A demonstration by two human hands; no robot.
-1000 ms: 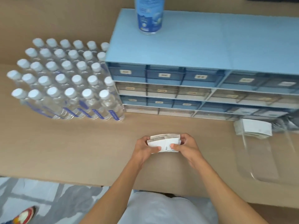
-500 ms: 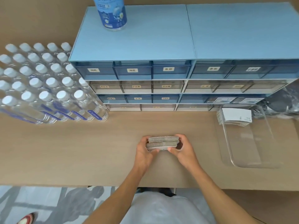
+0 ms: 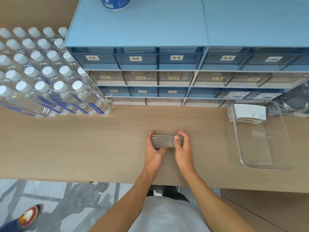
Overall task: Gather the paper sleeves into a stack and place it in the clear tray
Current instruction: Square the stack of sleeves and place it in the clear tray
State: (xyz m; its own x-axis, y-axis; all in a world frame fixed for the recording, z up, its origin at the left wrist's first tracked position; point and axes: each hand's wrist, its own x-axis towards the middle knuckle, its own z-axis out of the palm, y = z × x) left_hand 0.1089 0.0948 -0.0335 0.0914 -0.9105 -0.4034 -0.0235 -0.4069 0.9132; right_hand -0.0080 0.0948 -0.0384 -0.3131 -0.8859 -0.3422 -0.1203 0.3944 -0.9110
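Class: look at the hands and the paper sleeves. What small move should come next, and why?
Probably lift the stack of paper sleeves and carry it right to the clear tray. Left hand and right hand already press it square, and the tray's near part is bare.

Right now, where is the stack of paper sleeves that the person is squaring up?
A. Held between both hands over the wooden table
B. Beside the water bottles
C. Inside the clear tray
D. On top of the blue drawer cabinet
A: the stack of paper sleeves sits edge-up between the left hand and right hand at the table centre, apart from the clear tray.
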